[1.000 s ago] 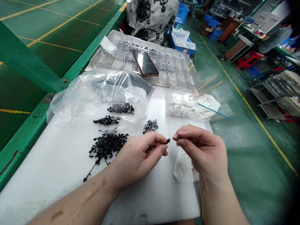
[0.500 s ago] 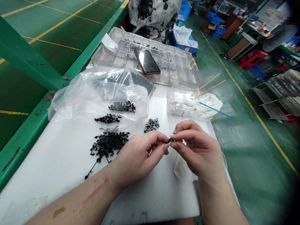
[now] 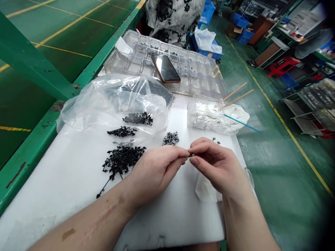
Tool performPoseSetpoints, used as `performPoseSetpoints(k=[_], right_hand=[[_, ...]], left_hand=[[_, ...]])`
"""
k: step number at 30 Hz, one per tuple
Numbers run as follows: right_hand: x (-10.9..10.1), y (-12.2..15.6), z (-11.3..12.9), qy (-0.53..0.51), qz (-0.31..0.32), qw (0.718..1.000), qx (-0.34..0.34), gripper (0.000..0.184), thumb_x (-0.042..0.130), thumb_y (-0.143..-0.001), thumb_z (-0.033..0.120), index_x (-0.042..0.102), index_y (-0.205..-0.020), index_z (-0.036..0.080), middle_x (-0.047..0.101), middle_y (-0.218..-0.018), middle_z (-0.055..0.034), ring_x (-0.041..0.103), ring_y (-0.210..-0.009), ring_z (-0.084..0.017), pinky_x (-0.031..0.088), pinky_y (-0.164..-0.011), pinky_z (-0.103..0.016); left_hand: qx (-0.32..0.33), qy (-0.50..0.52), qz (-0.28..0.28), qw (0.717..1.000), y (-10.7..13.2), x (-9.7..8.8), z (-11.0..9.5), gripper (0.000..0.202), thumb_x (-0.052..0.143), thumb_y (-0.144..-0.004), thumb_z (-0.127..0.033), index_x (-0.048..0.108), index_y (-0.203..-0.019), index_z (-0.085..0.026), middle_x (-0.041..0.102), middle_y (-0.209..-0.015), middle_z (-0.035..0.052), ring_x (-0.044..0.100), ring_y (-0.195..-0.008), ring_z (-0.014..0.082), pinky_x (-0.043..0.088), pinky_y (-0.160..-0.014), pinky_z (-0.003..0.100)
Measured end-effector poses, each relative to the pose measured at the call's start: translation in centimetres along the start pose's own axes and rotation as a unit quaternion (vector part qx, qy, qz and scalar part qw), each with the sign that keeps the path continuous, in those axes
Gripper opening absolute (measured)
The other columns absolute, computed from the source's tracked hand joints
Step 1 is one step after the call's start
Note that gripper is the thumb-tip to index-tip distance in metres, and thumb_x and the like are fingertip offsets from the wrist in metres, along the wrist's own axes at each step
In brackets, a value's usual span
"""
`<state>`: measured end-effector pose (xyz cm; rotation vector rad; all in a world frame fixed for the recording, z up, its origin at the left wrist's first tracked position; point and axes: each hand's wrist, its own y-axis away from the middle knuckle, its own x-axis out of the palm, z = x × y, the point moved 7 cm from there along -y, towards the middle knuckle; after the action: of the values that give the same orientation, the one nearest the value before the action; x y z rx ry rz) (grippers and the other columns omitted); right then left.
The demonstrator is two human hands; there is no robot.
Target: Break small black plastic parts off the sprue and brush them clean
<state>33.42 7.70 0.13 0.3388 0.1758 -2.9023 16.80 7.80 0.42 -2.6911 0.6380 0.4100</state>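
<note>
One small black part [image 3: 192, 156], mostly hidden.

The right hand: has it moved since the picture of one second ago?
Yes. Judged against the clear box, which stands on the table, the right hand has moved to the left, closing the gap to the left hand.

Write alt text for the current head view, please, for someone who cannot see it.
A person's left hand and right hand pinch a tiny dark part over a white table. Black parts lie heaped at left; beyond are small round parts, a bag, and a tray bearing a phone.
</note>
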Motion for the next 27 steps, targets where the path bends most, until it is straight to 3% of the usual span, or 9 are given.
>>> performPoseSetpoints(k=[8, 15, 18, 23, 25, 27], right_hand=[[-0.8, 0.5, 0.7, -0.007, -0.054, 0.997, -0.051, 0.01, 0.082, -0.09, 0.022, 0.077, -0.096, 0.028, 0.069, -0.093, -0.0036, 0.065, -0.088, -0.018, 0.054, -0.073, -0.032], [-1.1, 0.4, -0.2, -0.039, -0.073, 0.996, -0.037, 0.009, 0.083, -0.09, 0.026, 0.074, -0.091, 0.025, 0.067, -0.088, -0.0033, 0.065, -0.082, -0.018, 0.053, -0.069, -0.032], [-0.7, 0.0, -0.4, -0.022, -0.057, 0.998, -0.022, 0.012, 0.08, -0.092, 0.031, 0.07, -0.092, 0.024, 0.066, -0.087, -0.0028, 0.063, -0.079, -0.018, 0.053, -0.067, -0.031], [1.7, -0.1, 0.8, 0.082, 0.055, 0.993, -0.064, 0.009, 0.074, -0.092, 0.018, 0.068, -0.092, 0.024, 0.067, -0.084, -0.0001, 0.061, -0.076, -0.015, 0.051, -0.069, -0.03], [2.2, -0.1, 1.2, 0.098, 0.063, 0.989, -0.092, 0.011, 0.074, -0.091, 0.015, 0.068, -0.09, 0.024, 0.068, -0.082, 0.0007, 0.062, -0.074, -0.014, 0.051, -0.068, -0.03], [2.2, -0.1, 1.3, 0.097, 0.05, 0.988, -0.114, 0.012, 0.075, -0.091, 0.014, 0.07, -0.092, 0.025, 0.071, -0.084, 0.0001, 0.065, -0.076, -0.015, 0.053, -0.069, -0.03]], left_hand=[[-0.056, -0.029, 0.005, 0.998, -0.3, -0.2, 0.5, 0.011, 0.062, -0.106, -0.024, 0.071, -0.108, -0.02, 0.071, -0.084, -0.0021, 0.061, -0.069, 0.0128, 0.045, -0.066, 0.026], [-0.151, 0.118, -0.011, 0.981, -0.2, -0.4, 1.7, 0.011, 0.067, -0.102, -0.03, 0.071, -0.102, -0.021, 0.067, -0.08, -0.003, 0.058, -0.07, 0.0124, 0.046, -0.065, 0.025], [-0.174, 0.187, -0.021, 0.967, -0.2, -0.6, 2.1, 0.012, 0.071, -0.099, -0.032, 0.072, -0.101, -0.02, 0.067, -0.081, -0.0019, 0.058, -0.071, 0.0129, 0.047, -0.066, 0.026], [-0.169, 0.274, -0.023, 0.947, -0.4, -0.7, 2.0, 0.011, 0.073, -0.098, -0.03, 0.075, -0.098, -0.019, 0.074, -0.089, 0.0019, 0.067, -0.083, 0.0154, 0.051, -0.076, 0.027], [-0.175, 0.309, -0.008, 0.935, -0.4, -0.4, 2.2, 0.01, 0.073, -0.098, -0.028, 0.077, -0.099, -0.018, 0.075, -0.089, 0.0027, 0.069, -0.086, 0.0165, 0.053, -0.078, 0.027], [-0.198, 0.332, -0.006, 0.922, -0.2, -0.1, 2.7, 0.011, 0.075, -0.096, -0.029, 0.078, -0.098, -0.018, 0.072, -0.079, 0.0008, 0.066, -0.074, 0.0145, 0.051, -0.07, 0.026]])
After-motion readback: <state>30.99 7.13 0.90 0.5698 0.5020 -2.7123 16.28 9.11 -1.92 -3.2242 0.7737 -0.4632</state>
